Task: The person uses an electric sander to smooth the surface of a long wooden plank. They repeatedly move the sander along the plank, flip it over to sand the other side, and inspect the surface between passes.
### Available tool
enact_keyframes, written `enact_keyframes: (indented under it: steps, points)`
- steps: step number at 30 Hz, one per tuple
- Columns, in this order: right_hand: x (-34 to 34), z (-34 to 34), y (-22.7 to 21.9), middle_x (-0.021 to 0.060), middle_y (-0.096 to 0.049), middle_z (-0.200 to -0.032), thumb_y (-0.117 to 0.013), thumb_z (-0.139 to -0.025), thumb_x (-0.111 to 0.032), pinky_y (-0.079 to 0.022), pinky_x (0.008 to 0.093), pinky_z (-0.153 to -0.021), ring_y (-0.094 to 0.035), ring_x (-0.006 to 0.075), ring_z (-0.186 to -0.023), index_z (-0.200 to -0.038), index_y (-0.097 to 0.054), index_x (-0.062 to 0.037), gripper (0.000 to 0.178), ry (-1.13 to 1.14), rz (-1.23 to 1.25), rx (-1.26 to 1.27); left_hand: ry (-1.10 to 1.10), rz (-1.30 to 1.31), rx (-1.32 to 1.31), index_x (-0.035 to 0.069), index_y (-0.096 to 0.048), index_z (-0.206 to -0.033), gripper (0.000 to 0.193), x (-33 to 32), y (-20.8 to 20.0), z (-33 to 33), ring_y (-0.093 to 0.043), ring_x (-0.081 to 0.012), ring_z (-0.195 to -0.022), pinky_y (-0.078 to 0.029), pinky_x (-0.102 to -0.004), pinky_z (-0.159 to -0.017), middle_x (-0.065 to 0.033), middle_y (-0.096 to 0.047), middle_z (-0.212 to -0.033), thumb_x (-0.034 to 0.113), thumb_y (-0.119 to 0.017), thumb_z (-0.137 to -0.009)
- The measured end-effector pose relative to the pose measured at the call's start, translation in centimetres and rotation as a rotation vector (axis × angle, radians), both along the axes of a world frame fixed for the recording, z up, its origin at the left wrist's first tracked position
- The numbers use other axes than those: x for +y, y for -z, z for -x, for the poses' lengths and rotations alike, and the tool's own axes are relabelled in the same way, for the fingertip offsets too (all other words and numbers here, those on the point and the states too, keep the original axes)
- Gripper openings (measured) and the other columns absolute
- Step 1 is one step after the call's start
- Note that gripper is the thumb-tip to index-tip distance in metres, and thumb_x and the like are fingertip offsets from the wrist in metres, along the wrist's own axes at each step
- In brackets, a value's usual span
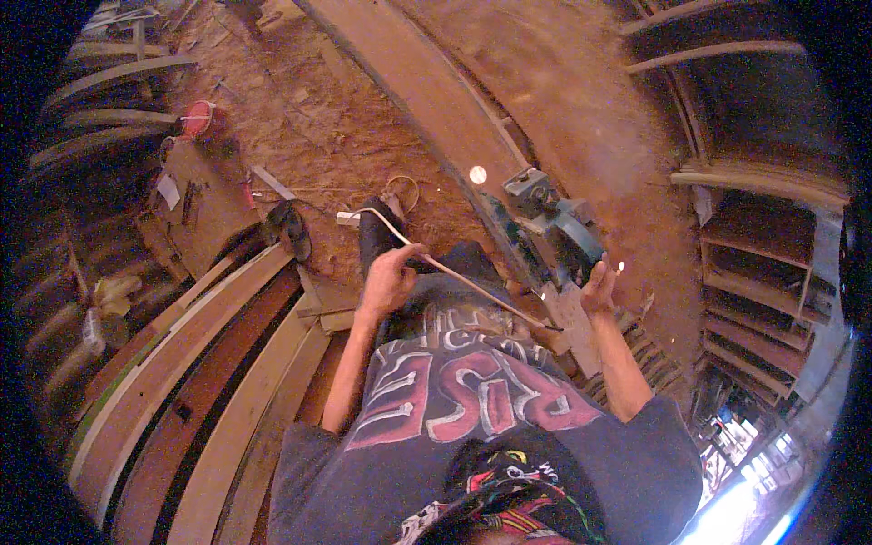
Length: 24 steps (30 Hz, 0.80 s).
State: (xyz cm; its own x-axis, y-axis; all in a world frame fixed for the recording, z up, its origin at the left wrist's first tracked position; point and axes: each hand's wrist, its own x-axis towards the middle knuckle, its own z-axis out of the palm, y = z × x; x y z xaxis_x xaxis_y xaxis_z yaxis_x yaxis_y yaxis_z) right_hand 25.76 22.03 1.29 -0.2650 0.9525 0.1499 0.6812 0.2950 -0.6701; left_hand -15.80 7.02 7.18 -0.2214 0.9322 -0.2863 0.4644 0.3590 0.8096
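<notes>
My left hand is closed around a pale power cord, which slants from a white plug or socket piece toward the right. My right hand grips the rear of a teal handheld power tool with a grey metal front. The tool rests on the near part of a long wooden plank; its underside is hidden, so I cannot tell its exact kind. The plank runs away from me toward the upper left.
Curved-looking boards are stacked at my left. Sawdust-covered ground lies beyond, with a red container on the far left. Wooden racks line the right side. A bare foot is beside the cord.
</notes>
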Motion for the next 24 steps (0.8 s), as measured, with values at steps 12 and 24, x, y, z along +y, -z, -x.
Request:
enact_keyframes:
  steps: [12,24]
  points:
    - [14.8,22.3,-8.3,0.0317,-0.068,-0.092,-0.035,-0.106,-0.051,-0.049,0.0625,-0.075,-0.064,0.0547,-0.087,-0.108,-0.065,-0.0051,0.055,-0.140,0.181,-0.009,-0.305,-0.063,0.185,0.007,-0.068,-0.112,0.039,0.0,-1.3,5.1,-0.070,-0.0341,-0.085,-0.053,-0.0403,-0.078,-0.0185,-0.071,-0.091,-0.006,-0.053,-0.078]
    - [30.4,43.9,-15.7,0.0282,-0.067,-0.118,-0.027,-0.103,-0.062,-0.048,0.0557,-0.098,-0.061,0.0498,-0.114,-0.120,-0.068,-0.0082,0.070,-0.146,0.030,0.051,-0.477,-0.153,0.253,0.006,-0.066,-0.112,0.030,1.3,-3.7,4.4,-0.070,-0.0325,-0.076,-0.052,-0.0394,-0.070,-0.0189,-0.070,-0.087,-0.003,-0.054,-0.087]
